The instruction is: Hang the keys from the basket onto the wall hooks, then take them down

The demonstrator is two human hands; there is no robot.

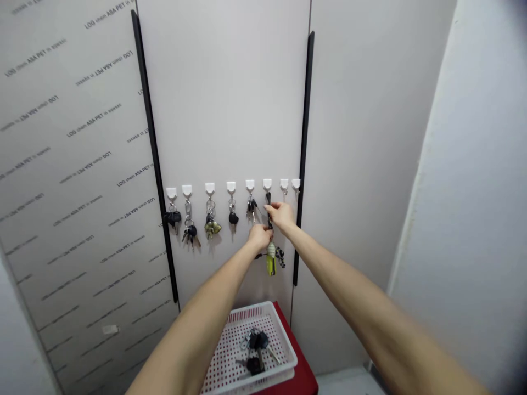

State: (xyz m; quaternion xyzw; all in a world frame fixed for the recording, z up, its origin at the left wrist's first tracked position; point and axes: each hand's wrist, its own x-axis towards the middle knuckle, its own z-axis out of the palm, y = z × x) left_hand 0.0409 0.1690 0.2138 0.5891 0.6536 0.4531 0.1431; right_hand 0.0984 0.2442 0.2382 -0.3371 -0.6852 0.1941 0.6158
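A keychain with a black strap, a pale charm and a yellow-green tag (271, 264) hangs against the cabinet door below the sixth white hook (267, 184). The strap's top end is at that hook. My right hand (281, 215) pinches the strap just under the hook. Lower down, my left hand (260, 237) has its fingers closed on the same keychain, above the pale charm. A small dark charm (280, 257) dangles beside the tag. Close to my left hand, a bunch of keys (252, 207) hangs from the neighbouring hook.
Several more key bunches hang to the left, one with a gold-coloured fob (212, 228). Two hooks (290, 185) are at the right by a black door handle (304, 159). Below, a white perforated basket (289, 355) with keys (258, 341) stands on a red surface (307, 378).
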